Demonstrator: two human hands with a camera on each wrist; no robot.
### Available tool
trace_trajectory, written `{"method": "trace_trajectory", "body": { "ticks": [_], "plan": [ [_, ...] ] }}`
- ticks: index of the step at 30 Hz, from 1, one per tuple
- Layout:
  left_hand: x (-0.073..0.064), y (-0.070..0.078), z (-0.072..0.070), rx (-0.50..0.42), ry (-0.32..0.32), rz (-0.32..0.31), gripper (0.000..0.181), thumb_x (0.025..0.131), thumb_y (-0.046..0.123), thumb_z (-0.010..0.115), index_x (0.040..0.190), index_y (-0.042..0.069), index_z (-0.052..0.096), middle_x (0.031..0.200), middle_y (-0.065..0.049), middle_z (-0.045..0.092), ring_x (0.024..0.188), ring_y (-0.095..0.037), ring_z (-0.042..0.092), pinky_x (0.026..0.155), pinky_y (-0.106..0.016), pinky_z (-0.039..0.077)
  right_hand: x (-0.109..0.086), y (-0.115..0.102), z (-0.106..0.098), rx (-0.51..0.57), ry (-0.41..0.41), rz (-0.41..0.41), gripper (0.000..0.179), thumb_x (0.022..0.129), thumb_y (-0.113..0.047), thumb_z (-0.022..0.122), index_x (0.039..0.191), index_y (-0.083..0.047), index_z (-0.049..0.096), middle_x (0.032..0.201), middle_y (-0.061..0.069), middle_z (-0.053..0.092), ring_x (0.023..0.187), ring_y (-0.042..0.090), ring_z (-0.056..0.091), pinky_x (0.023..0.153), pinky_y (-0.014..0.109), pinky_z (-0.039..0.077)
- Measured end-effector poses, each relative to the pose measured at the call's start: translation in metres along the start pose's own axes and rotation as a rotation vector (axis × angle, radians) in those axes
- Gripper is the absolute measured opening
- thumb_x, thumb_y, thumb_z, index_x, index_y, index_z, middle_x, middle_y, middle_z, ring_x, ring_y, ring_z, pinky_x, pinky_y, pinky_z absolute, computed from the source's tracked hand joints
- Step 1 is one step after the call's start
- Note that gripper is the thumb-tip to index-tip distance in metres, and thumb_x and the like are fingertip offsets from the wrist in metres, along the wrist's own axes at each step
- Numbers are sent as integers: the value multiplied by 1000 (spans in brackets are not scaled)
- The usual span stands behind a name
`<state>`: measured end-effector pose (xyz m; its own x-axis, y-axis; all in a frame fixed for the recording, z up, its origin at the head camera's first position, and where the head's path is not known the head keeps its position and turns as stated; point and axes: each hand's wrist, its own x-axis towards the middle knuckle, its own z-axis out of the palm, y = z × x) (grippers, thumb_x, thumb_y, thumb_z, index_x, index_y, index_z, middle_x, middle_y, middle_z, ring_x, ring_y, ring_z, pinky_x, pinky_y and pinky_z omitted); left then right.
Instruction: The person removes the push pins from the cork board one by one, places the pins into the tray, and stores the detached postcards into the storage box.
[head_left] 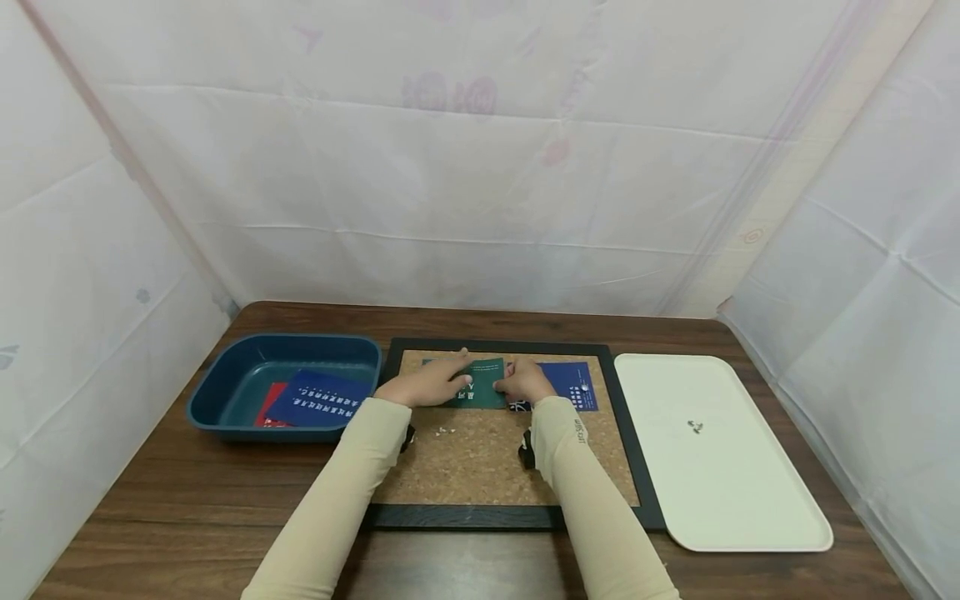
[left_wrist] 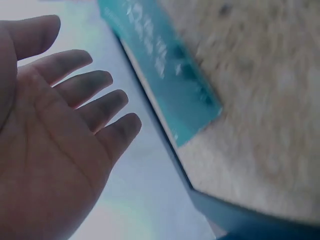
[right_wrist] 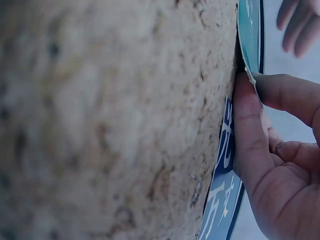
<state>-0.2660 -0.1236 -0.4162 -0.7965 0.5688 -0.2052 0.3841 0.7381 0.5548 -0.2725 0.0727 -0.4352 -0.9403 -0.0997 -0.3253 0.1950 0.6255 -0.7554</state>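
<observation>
A green card (head_left: 483, 398) with white characters lies over the upper part of a black-framed cork board (head_left: 480, 467). Its right edge is pinched between the thumb and a finger of my right hand (head_left: 528, 382); the right wrist view shows that edge of the green card (right_wrist: 252, 45) lifted off the cork. My left hand (head_left: 427, 387) hovers by the card's left side; in the left wrist view the left hand (left_wrist: 55, 135) has its fingers spread and nothing in its palm. A dark blue card (head_left: 572, 385) lies on the board, partly behind my right hand.
To the left stands a dark teal basin (head_left: 281, 340) with a blue card (head_left: 318, 398) and a red card (head_left: 268, 406) inside. A cream tray (head_left: 742, 483) on the right bears several tiny pieces (head_left: 695, 427). Small whitish bits (head_left: 444, 431) lie on the cork.
</observation>
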Motion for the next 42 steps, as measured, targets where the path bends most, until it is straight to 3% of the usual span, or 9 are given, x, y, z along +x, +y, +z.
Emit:
{"method": "trace_trajectory", "body": {
  "ticks": [8,17,24,31,42],
  "plan": [
    [-16,-4,-18,-28,56,-24,56,105,28,40,155,12,19,162,-13,10,147,-35,17,115,-57,24,2,3,0,18,-3,-14,41,90,-9,66,55,-12,44,49,-2,45,49,13,47,53,25,43],
    [-40,-16,-37,-118,179,-28,57,104,39,36,155,18,19,162,-10,11,137,-36,41,111,-57,32,1,5,1,60,-6,-22,39,90,-8,66,58,-12,43,52,-3,40,50,12,47,52,25,44],
    [-59,-35,-49,-124,268,-54,56,105,33,38,155,15,19,162,-13,13,144,-40,24,113,-60,26,-1,4,1,64,-1,-23,33,89,-8,66,62,-11,48,57,0,47,54,13,53,54,25,46],
    [-78,-51,-59,-114,316,-126,62,103,44,35,156,18,17,162,-12,12,144,-42,21,112,-63,24,-1,4,2,67,-2,-27,32,89,-8,66,64,-11,48,60,0,48,56,13,54,55,24,48],
    [-107,-69,-74,-138,366,-216,62,103,46,33,156,23,10,162,-13,7,142,-48,18,108,-68,23,4,6,-1,80,-42,3,32,89,-7,66,63,-9,48,61,3,50,57,16,57,58,32,51]
  ]
}}
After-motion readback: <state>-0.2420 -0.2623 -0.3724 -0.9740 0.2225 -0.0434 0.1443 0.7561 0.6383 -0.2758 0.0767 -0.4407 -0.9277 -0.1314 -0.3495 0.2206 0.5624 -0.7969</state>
